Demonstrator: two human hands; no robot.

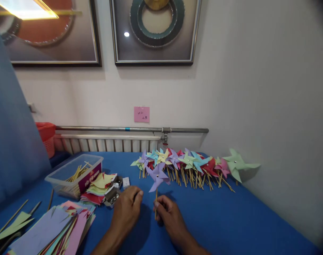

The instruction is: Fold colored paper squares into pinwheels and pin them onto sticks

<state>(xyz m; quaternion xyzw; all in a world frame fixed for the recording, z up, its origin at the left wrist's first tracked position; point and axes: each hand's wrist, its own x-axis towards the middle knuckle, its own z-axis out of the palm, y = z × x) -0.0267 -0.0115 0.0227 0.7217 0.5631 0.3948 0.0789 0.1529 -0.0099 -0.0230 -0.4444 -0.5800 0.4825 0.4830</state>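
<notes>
A purple paper pinwheel (157,176) stands upright on its thin wooden stick, and my right hand (168,214) pinches that stick low down between thumb and fingers. To its left, my left hand (127,207) is closed, fingers curled under and thumb against the index finger; whatever it may hold is hidden. It is nearest to a small grey box (112,196) of shiny metal pins and a small white box (126,182). Behind the held pinwheel, many finished pinwheels (188,160) in several colours lie in a row, their sticks pointing toward me.
On the blue tabletop (217,219), a clear plastic tub (73,177) holds wooden sticks. Beside it lie cut paper pieces (100,184), a stack of coloured paper (46,230) and green strips (15,226). A radiator (110,143) and pipe run along the wall behind; a blue curtain (12,117) hangs left.
</notes>
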